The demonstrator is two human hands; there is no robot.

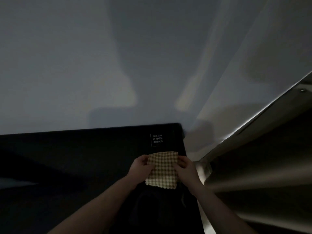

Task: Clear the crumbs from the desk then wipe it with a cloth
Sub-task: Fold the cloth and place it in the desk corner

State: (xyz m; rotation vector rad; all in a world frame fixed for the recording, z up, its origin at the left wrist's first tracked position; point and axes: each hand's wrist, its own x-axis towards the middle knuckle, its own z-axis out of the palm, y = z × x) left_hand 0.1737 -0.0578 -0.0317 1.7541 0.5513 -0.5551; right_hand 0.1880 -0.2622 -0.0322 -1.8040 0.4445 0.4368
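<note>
A small checked cloth, yellow-brown and white, hangs in front of me over the right end of the black desk. My left hand pinches its upper left edge. My right hand grips its right edge. The cloth is spread flat between both hands. The room is dim and I cannot make out any crumbs on the dark surface.
A small sign with white characters sits near the desk's far right corner. A pale wall rises behind the desk. To the right runs a light-coloured ledge or bed frame, close to the desk's right edge.
</note>
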